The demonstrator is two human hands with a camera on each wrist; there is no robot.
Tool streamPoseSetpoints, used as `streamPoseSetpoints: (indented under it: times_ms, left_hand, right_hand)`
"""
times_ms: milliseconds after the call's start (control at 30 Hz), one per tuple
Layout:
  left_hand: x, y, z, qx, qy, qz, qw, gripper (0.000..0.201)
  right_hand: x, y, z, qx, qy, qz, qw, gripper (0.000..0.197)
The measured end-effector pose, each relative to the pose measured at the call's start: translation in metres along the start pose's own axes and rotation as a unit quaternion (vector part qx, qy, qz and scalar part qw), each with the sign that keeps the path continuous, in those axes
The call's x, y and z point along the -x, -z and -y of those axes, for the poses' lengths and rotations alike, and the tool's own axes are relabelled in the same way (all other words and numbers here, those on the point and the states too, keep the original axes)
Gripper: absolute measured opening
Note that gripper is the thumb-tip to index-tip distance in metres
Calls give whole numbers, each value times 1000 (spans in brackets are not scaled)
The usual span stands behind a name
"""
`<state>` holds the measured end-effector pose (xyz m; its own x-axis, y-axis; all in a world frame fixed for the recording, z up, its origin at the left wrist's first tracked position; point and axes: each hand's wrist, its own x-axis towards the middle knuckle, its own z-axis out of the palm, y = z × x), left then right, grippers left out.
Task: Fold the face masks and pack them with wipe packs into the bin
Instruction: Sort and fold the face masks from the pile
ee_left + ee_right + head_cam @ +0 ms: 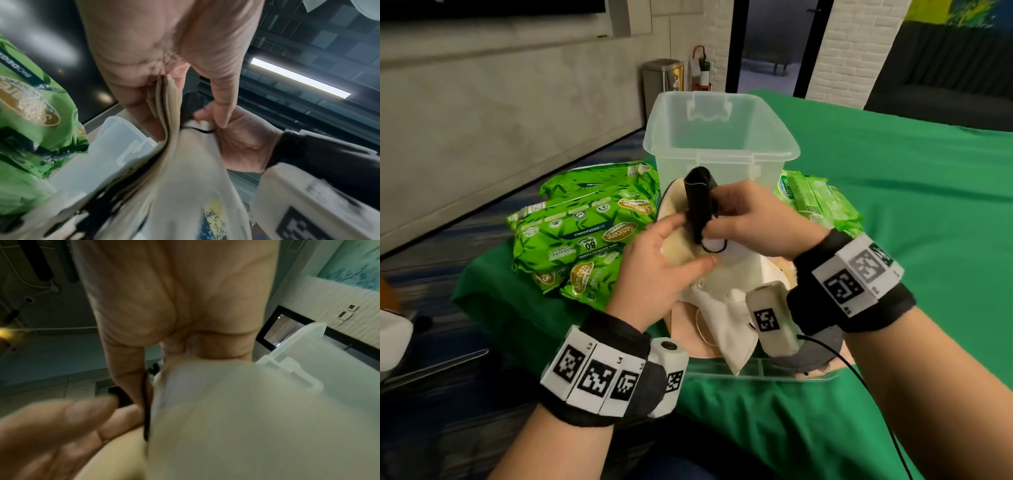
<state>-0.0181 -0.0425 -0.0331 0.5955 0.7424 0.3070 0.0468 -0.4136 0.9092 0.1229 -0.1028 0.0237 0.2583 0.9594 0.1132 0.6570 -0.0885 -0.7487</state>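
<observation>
A folded black mask (698, 205) stands upright in front of the clear plastic bin (722, 137). My right hand (717, 221) pinches its lower part and a black ear loop (146, 402). My left hand (688, 245) grips a thin stack of cream masks (168, 104) between thumb and fingers, right beside the black mask (191, 100). More white and beige masks (726, 318) lie piled under my hands. Green wipe packs (585, 229) sit left of the bin, and paler green packs (818, 202) sit to its right. The bin looks empty.
The mask pile rests on a clear flat lid (722, 372) near the table's front edge. A green cloth (911, 222) covers the table, with open surface to the right. A black cable (859, 377) trails from my right wrist. The table's left edge drops to carpet.
</observation>
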Motion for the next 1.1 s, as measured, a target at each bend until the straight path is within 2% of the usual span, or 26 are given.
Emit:
streamPoseSetpoints:
  times_ms: [67,133,267,333,400,467,567,633,700,767,867,933,967,1000,1100]
  left_hand:
    - [2,-1,0,2,-1,-2,1000,63]
    - [1,1,0,23,-1,-22,999,50]
    - [-2,5,3,57,8,-38,998,27]
    - [-5,7,6,109,23,-43,993,12]
    - [-8,8,9,122,27,-54,991,18]
    - [-9,8,11,124,27,-50,991,16]
    - [-9,9,11,119,21,-49,991,9]
    - [-10,10,11,115,7,-47,992,14]
    - [-10,10,11,110,-10,-34,993,25]
    - [-10,10,12,101,-17,-27,994,33]
    - [-10,10,12,97,-25,-17,995,50]
    - [-10,11,12,74,-45,-16,996,65]
    - [-9,12,11,67,-53,-17,996,70]
    - [-8,13,10,67,-57,-17,996,72]
    - [-8,17,13,82,-58,-19,995,63]
  right_hand:
    - [1,-4,0,1,17,26,1000,28]
    - [3,-2,-2,-8,49,44,998,36]
    - [9,3,-8,-68,55,79,993,14]
    - [13,7,-12,-112,44,91,989,34]
    - [16,10,-17,-132,44,94,986,51]
    - [18,14,-20,-141,29,73,987,50]
    - [19,22,-26,-157,7,-44,987,36]
    - [19,30,-28,-163,5,-115,980,25]
    - [22,36,-24,-194,30,-123,973,19]
    - [25,38,-13,-250,84,-88,960,20]
    - [29,30,6,-247,146,36,957,19]
    - [24,22,7,-187,98,100,972,16]
    - [21,20,4,-161,56,99,980,18]
    - [17,19,-1,-133,20,74,988,22]
    - [10,23,-14,-56,-50,-80,994,34]
